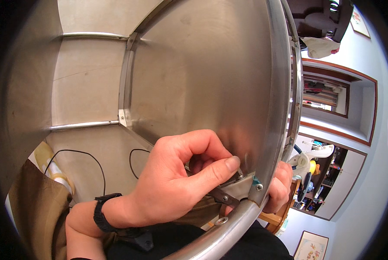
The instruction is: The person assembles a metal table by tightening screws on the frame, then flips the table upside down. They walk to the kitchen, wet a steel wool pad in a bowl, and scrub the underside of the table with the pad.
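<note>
My left hand (181,173), with a black band at the wrist, is inside the corner of a metal frame. Its thumb and forefinger are pinched together beside a small bolt (240,174); anything between the fingertips is hidden. On the outer side of the corner, my right hand (279,188) is partly covered by the bent metal tube (246,212). Its curled fingers are closed, and what they grip is out of sight. Between the hands, a metal bracket (225,197) meets the tube, close to a screw head (259,187).
A large sheet-metal panel (202,73) rises beyond my hands. Crossbars (94,35) join the frame at left. A black cable (88,152) loops near a rolled item (51,162). Shelves (332,182) and a framed picture (312,247) are at right.
</note>
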A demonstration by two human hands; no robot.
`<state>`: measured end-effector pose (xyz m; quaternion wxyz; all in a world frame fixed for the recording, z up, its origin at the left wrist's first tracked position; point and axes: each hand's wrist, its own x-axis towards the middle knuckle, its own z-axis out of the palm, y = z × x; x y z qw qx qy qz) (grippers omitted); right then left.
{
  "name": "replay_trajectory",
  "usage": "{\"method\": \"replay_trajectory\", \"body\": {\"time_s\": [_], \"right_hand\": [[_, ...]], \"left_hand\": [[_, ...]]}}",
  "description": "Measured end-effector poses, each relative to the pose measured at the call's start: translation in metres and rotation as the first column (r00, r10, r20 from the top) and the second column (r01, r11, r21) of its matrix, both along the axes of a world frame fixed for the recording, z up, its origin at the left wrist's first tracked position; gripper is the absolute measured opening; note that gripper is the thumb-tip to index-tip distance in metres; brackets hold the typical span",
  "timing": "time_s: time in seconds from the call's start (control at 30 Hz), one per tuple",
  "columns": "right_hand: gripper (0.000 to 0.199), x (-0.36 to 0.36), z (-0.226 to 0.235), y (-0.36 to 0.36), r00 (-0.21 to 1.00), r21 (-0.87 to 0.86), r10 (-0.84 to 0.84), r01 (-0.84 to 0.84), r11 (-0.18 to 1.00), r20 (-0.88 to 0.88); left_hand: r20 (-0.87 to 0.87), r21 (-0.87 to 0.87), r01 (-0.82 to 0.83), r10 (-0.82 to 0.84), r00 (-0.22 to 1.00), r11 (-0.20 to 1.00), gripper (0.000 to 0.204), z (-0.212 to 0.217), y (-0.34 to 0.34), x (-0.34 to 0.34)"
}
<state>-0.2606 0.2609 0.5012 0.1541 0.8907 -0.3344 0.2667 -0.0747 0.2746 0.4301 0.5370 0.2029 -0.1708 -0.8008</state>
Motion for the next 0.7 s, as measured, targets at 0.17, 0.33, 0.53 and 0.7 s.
{"method": "replay_trajectory", "body": {"time_s": [0.17, 0.33, 0.53, 0.7], "right_hand": [[0.022, 0.003, 0.001, 0.000, 0.999, -0.005, -0.032, 0.032, 0.999, -0.002], [0.021, 0.004, -0.001, 0.003, 0.998, 0.018, -0.062, 0.062, 0.998, 0.005], [0.023, 0.006, 0.006, 0.003, 0.998, 0.006, -0.059, 0.059, 0.998, -0.016], [0.024, -0.003, 0.000, 0.001, 1.000, 0.041, -0.016, 0.015, 0.999, 0.013]], "left_hand": [[0.042, -0.018, 0.082, -0.081, 0.996, 0.996, 0.013, 0.005, -0.010, 0.011], [0.082, -0.088, 0.112, -0.105, 0.991, 0.990, 0.013, 0.002, -0.014, 0.018], [0.123, -0.132, 0.170, -0.154, 0.980, 0.977, 0.013, 0.004, -0.022, 0.020], [0.114, -0.111, 0.197, -0.184, 0.976, 0.974, 0.013, -0.002, -0.020, 0.021]]}}
